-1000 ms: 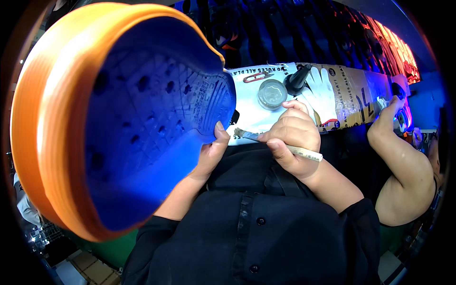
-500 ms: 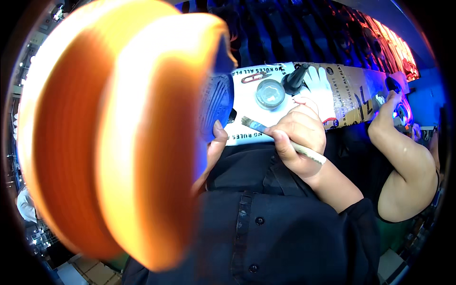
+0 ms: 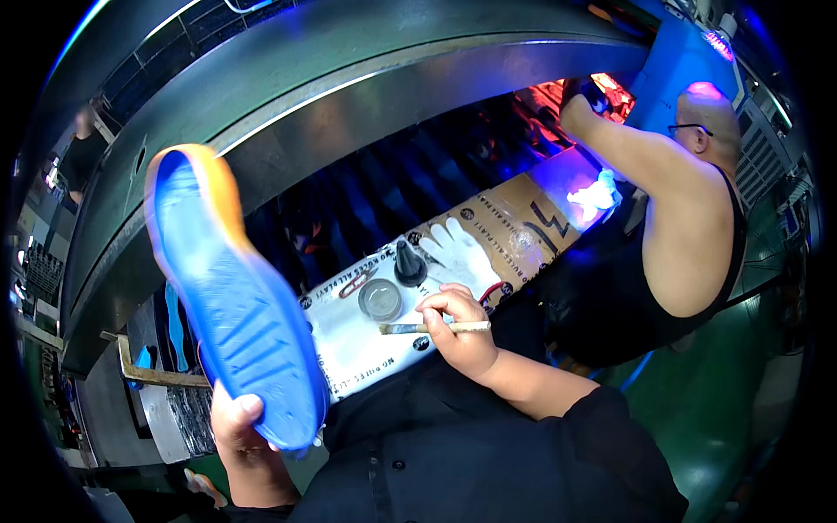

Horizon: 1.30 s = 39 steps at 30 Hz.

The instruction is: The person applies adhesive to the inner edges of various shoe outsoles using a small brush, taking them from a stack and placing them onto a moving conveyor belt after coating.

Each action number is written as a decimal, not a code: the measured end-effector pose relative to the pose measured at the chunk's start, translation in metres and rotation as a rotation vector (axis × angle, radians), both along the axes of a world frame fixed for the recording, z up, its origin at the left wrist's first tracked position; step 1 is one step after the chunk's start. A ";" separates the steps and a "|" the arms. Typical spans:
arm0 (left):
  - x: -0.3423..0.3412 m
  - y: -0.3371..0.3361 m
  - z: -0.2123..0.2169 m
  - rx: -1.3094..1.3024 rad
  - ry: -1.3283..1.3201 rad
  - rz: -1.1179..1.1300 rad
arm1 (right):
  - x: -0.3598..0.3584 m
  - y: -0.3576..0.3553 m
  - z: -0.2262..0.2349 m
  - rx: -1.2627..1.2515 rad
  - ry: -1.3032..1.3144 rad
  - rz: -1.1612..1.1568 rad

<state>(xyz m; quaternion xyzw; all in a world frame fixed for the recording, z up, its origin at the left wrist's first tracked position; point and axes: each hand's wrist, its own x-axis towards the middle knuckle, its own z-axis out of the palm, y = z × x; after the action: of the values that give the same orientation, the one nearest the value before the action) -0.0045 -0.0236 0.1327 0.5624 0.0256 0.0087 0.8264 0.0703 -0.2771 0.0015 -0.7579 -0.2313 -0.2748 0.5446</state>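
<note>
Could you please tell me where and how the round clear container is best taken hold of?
I'd probably grip the round clear container around its side wall, coming from the near left: it looks round and low, and white surface shows there, whereas the black cone crowds its far right and the brush its near right.

Shirt [image 3: 506, 458] black, small dark round button [image 3: 398, 465] on front. Right sleeve [image 3: 615, 449], well right of button: black, loose, mid-length. Left sleeve [image 3: 261, 514], left of and below button: black, only edge showing. Left hand [image 3: 234, 418], right hand [image 3: 464, 338], both above button: bare.
</note>
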 end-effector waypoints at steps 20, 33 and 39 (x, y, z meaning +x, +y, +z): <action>0.304 -0.234 0.145 -0.338 -0.247 -0.261 | -0.014 -0.103 -0.034 0.330 0.269 -0.273; 0.040 0.105 -0.083 1.137 -0.033 0.386 | 0.004 -0.070 -0.044 0.220 0.325 -0.073; -0.082 0.231 -0.202 1.797 0.519 0.653 | 0.010 -0.033 -0.042 0.230 0.360 0.054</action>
<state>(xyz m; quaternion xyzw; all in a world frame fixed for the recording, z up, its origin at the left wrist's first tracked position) -0.0870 0.2074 -0.0693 0.9301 0.3436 0.1286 0.0187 0.0803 -0.3105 -0.0404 -0.7212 -0.1178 -0.1447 0.6671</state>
